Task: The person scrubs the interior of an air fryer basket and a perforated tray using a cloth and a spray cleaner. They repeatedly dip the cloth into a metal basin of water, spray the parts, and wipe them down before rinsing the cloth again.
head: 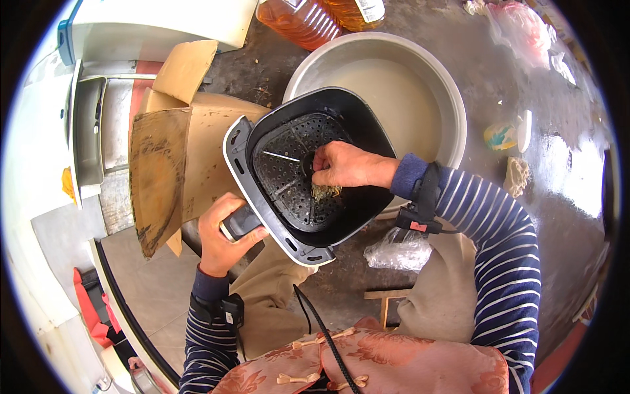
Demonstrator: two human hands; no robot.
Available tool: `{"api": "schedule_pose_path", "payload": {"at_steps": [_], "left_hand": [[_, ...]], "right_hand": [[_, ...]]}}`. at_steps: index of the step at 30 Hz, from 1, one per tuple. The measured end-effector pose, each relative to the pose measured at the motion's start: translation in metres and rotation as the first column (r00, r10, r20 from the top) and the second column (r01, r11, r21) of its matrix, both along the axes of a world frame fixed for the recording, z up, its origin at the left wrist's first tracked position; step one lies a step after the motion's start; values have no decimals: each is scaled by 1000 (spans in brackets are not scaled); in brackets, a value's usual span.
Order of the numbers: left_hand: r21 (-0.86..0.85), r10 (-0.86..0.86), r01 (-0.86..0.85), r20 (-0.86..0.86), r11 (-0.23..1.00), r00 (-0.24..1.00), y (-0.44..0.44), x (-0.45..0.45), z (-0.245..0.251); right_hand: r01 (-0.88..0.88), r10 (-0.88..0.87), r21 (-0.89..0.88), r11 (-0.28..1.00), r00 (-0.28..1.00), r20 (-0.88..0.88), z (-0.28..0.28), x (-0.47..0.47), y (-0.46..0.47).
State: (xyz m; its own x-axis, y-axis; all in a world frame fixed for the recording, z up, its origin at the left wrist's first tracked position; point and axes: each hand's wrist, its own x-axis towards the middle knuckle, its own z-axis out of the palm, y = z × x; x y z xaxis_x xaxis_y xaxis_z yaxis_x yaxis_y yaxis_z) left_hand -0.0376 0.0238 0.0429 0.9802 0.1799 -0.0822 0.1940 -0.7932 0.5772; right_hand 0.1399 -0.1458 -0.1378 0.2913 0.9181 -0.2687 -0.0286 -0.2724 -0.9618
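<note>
A black air fryer basket [359, 118] with a pale-edged front is tilted in front of me, its inside facing up. My left hand [227, 236] grips its handle [242, 221] on the left side. Inside it lies a perforated crisper plate [285, 172], bearing pale specks. My right hand [342, 165] reaches into the basket with bent fingers, pressing a greenish-brown scrubbing pad [325, 193] against the plate near its middle. Part of the pad is hidden under the hand. Behind the basket stands a wide metal basin [455, 118] holding cloudy water [398, 93].
An open cardboard box [160, 172] stands at the left. Large bottles of amber liquid [300, 22] are beyond the basin. Clear plastic [398, 251] lies near my right knee. A rag [517, 177] and a pink plastic bag [521, 32] are on the floor at right.
</note>
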Motion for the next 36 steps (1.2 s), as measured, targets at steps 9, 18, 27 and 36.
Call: {"api": "schedule_pose_path", "payload": {"at_steps": [9, 18, 27, 36], "left_hand": [[-87, 115, -112, 31, 990, 993, 13, -26, 5], [-146, 143, -125, 121, 981, 982, 18, -61, 19], [-173, 150, -115, 203, 978, 968, 15, -93, 31], [-112, 135, -104, 321, 988, 938, 16, -124, 42]], "right_hand": [[59, -78, -72, 996, 951, -298, 36, 12, -11], [74, -39, 42, 996, 832, -553, 71, 16, -39], [202, -51, 119, 972, 677, -734, 107, 13, -69], [500, -100, 198, 843, 507, -856, 148, 11, -115]]}}
